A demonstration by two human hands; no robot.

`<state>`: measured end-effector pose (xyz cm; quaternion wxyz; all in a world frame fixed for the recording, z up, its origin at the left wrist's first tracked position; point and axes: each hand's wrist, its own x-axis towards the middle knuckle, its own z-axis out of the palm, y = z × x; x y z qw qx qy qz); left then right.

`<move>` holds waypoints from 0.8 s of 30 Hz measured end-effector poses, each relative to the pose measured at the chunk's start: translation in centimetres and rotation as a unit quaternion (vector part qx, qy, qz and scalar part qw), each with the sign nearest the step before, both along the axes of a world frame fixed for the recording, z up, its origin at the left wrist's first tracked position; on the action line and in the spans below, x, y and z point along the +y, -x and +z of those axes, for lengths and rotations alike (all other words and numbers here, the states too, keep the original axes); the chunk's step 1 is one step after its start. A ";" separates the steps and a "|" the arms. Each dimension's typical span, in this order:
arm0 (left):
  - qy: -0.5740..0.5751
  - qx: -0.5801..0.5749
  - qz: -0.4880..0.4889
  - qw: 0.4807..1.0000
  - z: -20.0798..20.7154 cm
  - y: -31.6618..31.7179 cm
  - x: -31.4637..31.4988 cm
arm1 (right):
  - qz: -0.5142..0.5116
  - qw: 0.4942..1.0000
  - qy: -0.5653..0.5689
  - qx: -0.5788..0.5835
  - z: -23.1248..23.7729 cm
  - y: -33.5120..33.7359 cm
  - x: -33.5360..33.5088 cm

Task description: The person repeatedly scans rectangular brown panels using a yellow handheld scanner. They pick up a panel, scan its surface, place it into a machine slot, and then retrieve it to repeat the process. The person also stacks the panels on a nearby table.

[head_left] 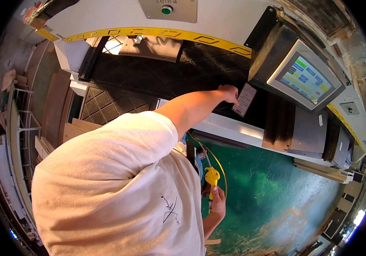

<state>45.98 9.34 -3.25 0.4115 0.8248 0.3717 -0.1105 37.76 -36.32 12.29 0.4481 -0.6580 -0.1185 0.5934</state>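
Note:
My left arm reaches across to the far side, and my left hand has its fingers curled at the left edge of a pale printed card. The card is slanted above the dark machine bed; its far edge lies near the box under the screen. Lower down, beside my body, my right hand is closed around the handle of a yellow air blow gun. A thin yellow hose loops next to the gun. My right forearm is mostly hidden by my white shirt.
A touch screen on a dark housing juts out at the right. Brown and grey panels stand below it. A wooden board lies at the back of the bed. A metal rack stands left; the green floor is worn.

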 end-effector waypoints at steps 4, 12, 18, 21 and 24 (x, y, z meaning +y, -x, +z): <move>0.004 0.009 0.009 1.000 0.0 -0.2 -0.1 | -0.005 1.000 -0.014 0.015 -1.3 0.0 -0.6; 0.001 0.011 0.006 1.000 -0.1 -0.2 0.1 | -0.056 0.998 -0.016 0.010 -1.6 -0.1 -1.1; 0.012 0.005 -0.024 1.000 0.1 0.2 0.5 | -0.052 0.998 -0.024 0.009 -0.4 -0.3 -0.8; -0.003 0.014 -0.029 0.999 0.5 0.1 0.3 | -0.037 0.998 -0.035 0.023 -1.2 -0.4 -0.9; -0.013 0.013 -0.032 0.999 0.4 0.0 -0.1 | -0.029 0.997 -0.056 0.041 -1.4 -0.2 -0.7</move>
